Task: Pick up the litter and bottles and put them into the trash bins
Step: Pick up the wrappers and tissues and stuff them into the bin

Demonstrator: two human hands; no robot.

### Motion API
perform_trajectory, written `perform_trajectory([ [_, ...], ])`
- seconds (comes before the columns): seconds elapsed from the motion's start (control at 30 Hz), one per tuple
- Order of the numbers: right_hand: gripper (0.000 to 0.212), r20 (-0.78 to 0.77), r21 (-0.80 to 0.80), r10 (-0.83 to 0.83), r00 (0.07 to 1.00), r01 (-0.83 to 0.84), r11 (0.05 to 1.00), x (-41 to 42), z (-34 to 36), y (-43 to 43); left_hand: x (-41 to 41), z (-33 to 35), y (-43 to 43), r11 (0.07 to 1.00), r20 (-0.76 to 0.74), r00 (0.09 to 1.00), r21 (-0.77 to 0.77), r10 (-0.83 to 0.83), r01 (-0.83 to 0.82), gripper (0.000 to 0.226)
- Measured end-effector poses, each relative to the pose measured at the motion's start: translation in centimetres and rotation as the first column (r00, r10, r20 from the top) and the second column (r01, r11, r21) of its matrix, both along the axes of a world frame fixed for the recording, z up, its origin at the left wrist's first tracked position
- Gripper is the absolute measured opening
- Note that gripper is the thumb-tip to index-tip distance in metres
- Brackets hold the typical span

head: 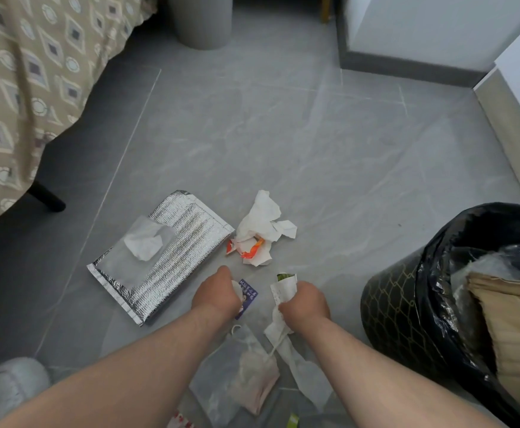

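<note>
Left hand (pixel 215 296) clamps purple wrapper (pixel 248 296), right hand (pixel 305 301) paper strip (pixel 280 292), left of bin (pixel 391 307); light, limp, so bunch mid-length.

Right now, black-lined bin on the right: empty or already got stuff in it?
Not empty. The bin holds a tan paper bundle and crumpled clear plastic, piled close to its rim.

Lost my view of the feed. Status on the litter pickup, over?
Left hand grips purple wrapper; right hand grips white paper strip. Black-lined bin close on right. Foil mailer, crumpled tissue on floor; nothing blocking.
</note>
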State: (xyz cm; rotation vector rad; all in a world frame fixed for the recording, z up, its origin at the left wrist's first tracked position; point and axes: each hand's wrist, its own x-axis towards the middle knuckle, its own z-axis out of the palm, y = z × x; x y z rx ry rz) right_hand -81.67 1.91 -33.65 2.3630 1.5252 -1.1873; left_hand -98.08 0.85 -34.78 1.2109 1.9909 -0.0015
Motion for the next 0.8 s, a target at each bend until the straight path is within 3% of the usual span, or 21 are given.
perform_trajectory([
  [0.17, 0.023, -0.156, -0.015, -0.080, 0.985, 0.079, 0.997, 0.3, 0.7, 0.1, -0.7, 0.8, 0.3, 0.998, 0.101, 0.993, -0.043, 0.055, -0.051, 0.037],
  [0.27, 0.017, -0.234, 0.004, -0.115, 0.965, 0.119, 0.993, 0.1, 1.9, 0.4, -1.0, 1.7, 0.3, 0.984, 0.209, 0.962, -0.013, 0.177, -0.178, 0.032],
  [0.33, 0.014, -0.283, 0.017, -0.133, 0.950, 0.144, 0.989, -0.1, 3.2, 0.8, -1.4, 2.9, 0.3, 0.953, 0.345, 0.892, -0.026, 0.293, -0.303, 0.031],
  [0.43, 0.017, -0.368, 0.037, -0.157, 0.916, 0.183, 0.982, -0.6, 6.3, 1.5, -1.8, 5.8, 0.1, 0.876, 0.549, 0.715, -0.070, 0.433, -0.477, 0.027],
  [0.57, 0.014, -0.450, 0.076, -0.105, 0.887, 0.155, 0.985, -0.5, 13.2, 1.8, -1.7, 10.6, -0.5, 0.760, 0.685, 0.511, -0.098, 0.519, -0.642, 0.020],
  [0.7, 0.023, -0.515, 0.146, -0.030, 0.857, 0.123, 0.982, 2.4, 21.9, 2.0, -0.6, 17.1, -1.2, 0.706, 0.765, 0.395, -0.108, 0.509, -0.700, 0.018],
  [0.8, 0.028, -0.566, 0.154, -0.027, 0.824, 0.139, 0.978, 7.0, 27.0, 1.4, 1.7, 21.9, -2.2, 0.751, 0.828, 0.364, -0.098, 0.426, -0.653, 0.016],
])
